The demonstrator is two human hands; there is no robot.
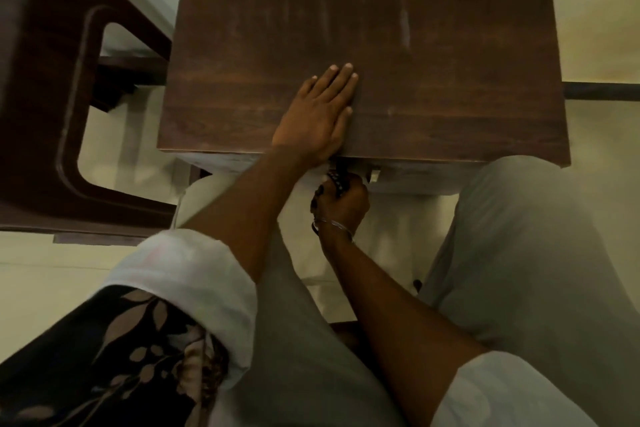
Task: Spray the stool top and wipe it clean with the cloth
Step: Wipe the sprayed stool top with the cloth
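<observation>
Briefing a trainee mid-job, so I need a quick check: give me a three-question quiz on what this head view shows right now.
1. True or false: the left hand lies flat, fingers straight, on the stool top.
2. Which wrist wears the thin bangle? A) left B) right C) both
3. Fill in (near or far): the right hand grips a small dark thing, too unclear to identify, just below the stool top's ___ edge.

Key: 1 true; 2 B; 3 near.
</observation>
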